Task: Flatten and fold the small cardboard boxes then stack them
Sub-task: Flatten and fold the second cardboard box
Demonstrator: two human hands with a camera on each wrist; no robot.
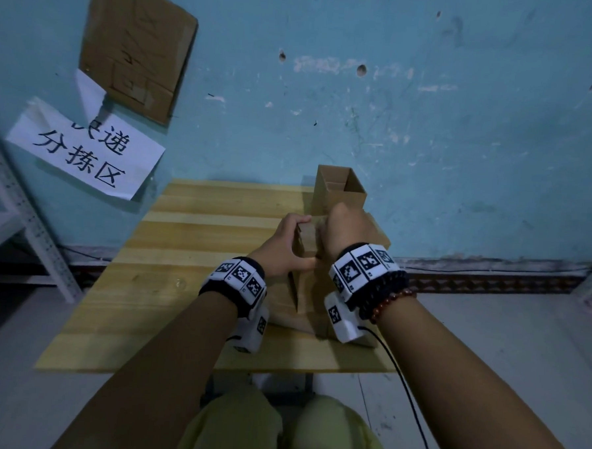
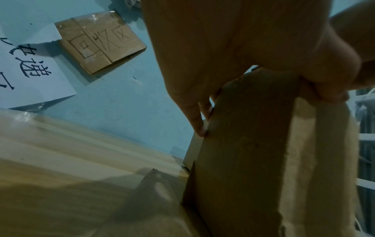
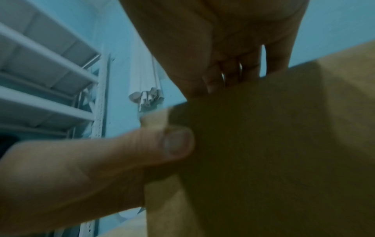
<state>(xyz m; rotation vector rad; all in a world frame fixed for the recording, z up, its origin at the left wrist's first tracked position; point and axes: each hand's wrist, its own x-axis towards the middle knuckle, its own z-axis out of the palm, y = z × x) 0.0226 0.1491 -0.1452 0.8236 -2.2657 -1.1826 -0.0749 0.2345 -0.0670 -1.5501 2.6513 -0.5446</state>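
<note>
A small brown cardboard box [image 1: 305,245] stands upright on the right half of the wooden table [image 1: 168,286], held between both hands. My left hand [image 1: 288,237] grips its left side, fingers over the top edge and thumb low on the near face. My right hand [image 1: 344,232] curls over the top right edge. In the left wrist view the fingers [image 2: 198,123] press the box panel [image 2: 243,152]. The right wrist view shows the thumb [image 3: 174,144] and fingers pinching the cardboard [image 3: 263,152]. A second box [image 1: 339,189], open at the top, stands behind against the wall. Flattened cardboard [image 1: 373,228] lies under and beside them.
The blue wall [image 1: 431,111] rises right behind the table, with a paper sign [image 1: 85,151] and a cardboard sign [image 1: 136,44] stuck on it. White metal shelving [image 1: 20,216] stands at the left. The table's left half [image 1: 142,250] shows bare wood. My knees [image 1: 277,432] sit below the front edge.
</note>
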